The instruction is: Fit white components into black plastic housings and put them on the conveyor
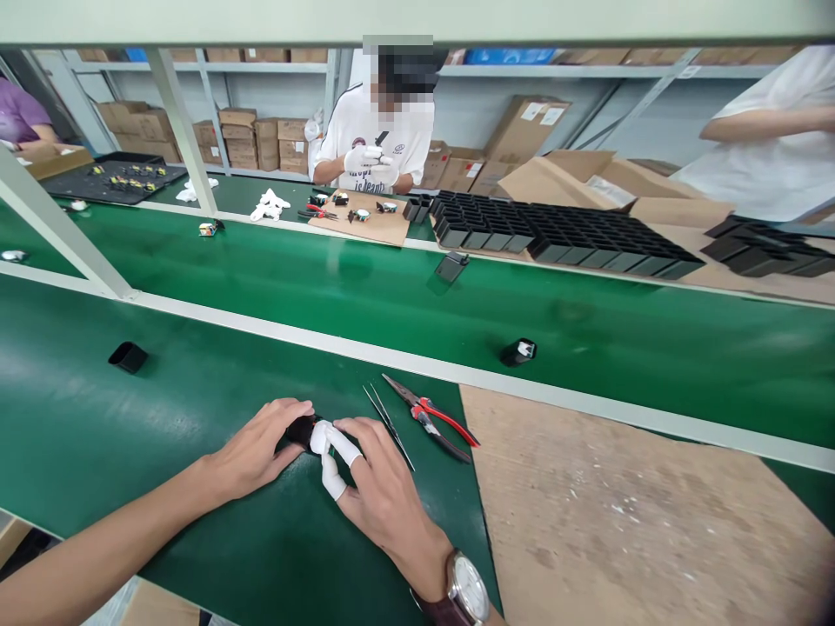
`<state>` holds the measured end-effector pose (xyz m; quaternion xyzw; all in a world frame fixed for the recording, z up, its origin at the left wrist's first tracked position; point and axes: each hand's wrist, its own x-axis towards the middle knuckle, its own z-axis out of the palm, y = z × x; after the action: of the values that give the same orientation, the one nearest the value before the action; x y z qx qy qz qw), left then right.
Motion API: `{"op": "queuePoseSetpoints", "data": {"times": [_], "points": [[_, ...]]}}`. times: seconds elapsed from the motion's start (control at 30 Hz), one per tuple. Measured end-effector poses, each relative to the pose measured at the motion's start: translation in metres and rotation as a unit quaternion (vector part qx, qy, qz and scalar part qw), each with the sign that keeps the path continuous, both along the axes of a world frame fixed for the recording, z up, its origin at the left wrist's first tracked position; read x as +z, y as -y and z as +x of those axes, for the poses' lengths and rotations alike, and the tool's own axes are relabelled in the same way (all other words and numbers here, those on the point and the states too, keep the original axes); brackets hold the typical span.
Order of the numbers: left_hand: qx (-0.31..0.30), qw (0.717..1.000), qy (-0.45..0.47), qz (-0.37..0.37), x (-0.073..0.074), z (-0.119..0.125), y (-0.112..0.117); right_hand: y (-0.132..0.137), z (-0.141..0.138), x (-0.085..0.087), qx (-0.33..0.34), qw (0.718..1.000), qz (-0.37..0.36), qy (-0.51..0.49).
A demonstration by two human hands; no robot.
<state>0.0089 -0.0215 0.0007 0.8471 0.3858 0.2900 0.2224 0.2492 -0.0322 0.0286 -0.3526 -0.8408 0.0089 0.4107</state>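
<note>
My left hand (264, 443) is closed around a small black plastic housing (301, 429) lying low over the green bench. At the housing's right end, my right hand (375, 474) pinches a white part (320, 437), with white covers on its thumb and index finger. A bit of green shows beside the white part; the rest of it is hidden by my fingers. Just right of my right hand lie metal tweezers (390, 426) and long-nose pliers (430, 417) with red and black handles. An empty-looking black housing (128, 356) rests on its side farther left.
A white rail (293, 335) separates my bench from the green conveyor belt (378, 300). On the belt are a black housing with a white part (519, 351) and another black housing (451, 266). Cardboard (619, 513) covers the right side. Across sits a gloved co-worker (375, 148) by rows of black housings (554, 235).
</note>
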Motion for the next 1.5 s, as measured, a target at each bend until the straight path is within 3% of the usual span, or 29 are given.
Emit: {"op": "queuePoseSetpoints", "data": {"times": [0.6, 0.87, 0.97, 1.1, 1.2, 1.43, 1.5], "points": [[-0.014, 1.000, 0.019, -0.011, 0.001, 0.004, 0.002, 0.002, 0.000, -0.009, 0.015, 0.999, -0.027, 0.010], [0.003, 0.989, 0.056, -0.135, 0.000, 0.006, 0.006, 0.000, 0.003, -0.009, 0.050, 0.996, -0.066, 0.014], [-0.001, 0.987, 0.063, -0.151, 0.000, 0.006, 0.005, -0.001, 0.000, -0.013, 0.049, 0.995, -0.081, 0.040], [-0.018, 0.982, 0.089, -0.163, 0.003, 0.008, 0.004, -0.001, -0.002, -0.024, 0.072, 0.992, -0.105, -0.017], [-0.027, 0.986, 0.101, -0.127, 0.006, 0.009, 0.004, 0.001, -0.002, -0.027, 0.064, 0.990, -0.124, -0.019], [-0.087, 0.992, 0.090, 0.006, 0.004, 0.004, 0.000, -0.001, 0.006, -0.014, 0.090, 0.978, -0.191, 0.001], [-0.076, 0.993, 0.086, 0.030, 0.004, 0.002, -0.001, -0.006, 0.014, -0.016, 0.051, 0.981, -0.186, -0.023]]}}
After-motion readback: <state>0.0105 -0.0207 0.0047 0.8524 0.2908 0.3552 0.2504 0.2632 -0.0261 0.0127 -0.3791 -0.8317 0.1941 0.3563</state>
